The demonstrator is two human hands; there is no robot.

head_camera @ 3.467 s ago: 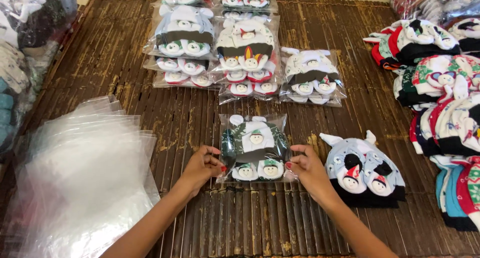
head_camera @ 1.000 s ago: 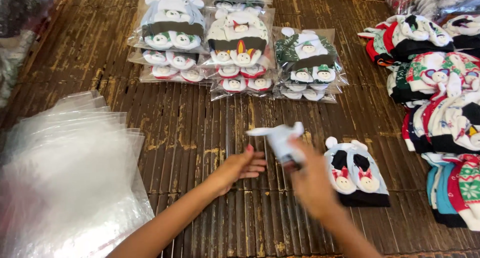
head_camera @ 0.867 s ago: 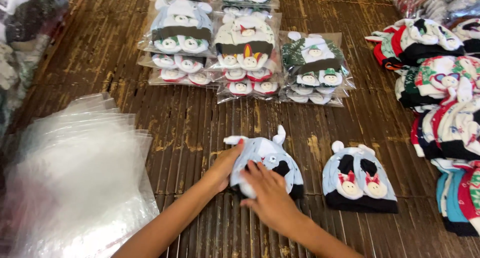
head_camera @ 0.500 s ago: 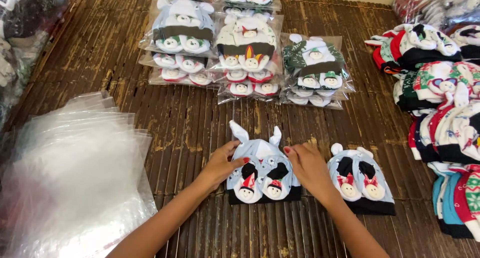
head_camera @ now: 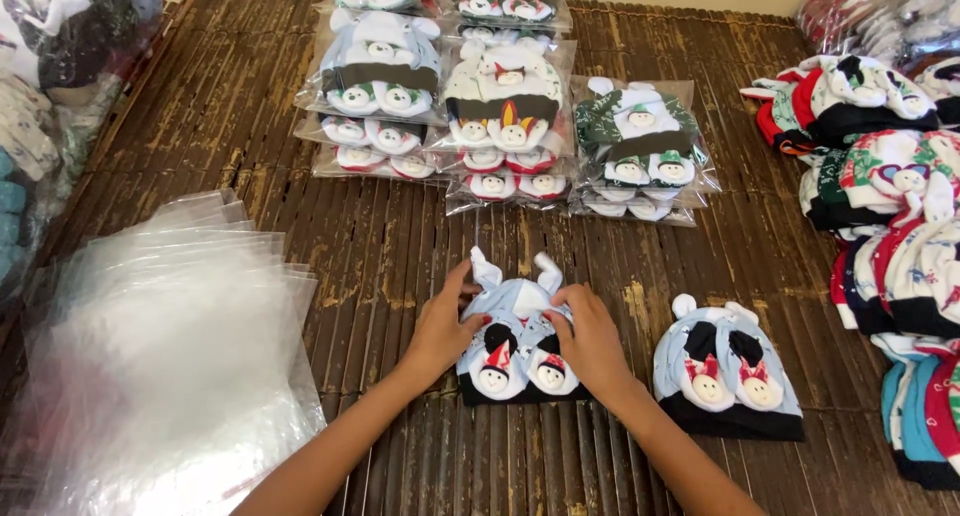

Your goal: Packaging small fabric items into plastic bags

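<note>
I am kneeling over a dark slatted bamboo mat (head_camera: 300,226) that is covering the whole work surface, its strips worn pale in patches. My left hand (head_camera: 440,326) and right hand (head_camera: 590,341) are reaching forward side by side, palms down, fingers spread and pressing on the pale blue baby hat (head_camera: 515,351) lying flat between them at the mat's near centre; neither hand is closing around it, both are resting open on its top half. A second blue hat (head_camera: 725,371) is lying just beside my right wrist. Beyond my hands, clear bagged hats (head_camera: 510,106) are sitting in three short stacks, white, green and red showing through the plastic. A fanned pile of empty clear bags (head_camera: 160,346) is spreading at my left. Loose hats (head_camera: 890,196) in red, green and blue are piling along the right edge, and more bagged goods (head_camera: 60,36) are crowding the far left corner.
</note>
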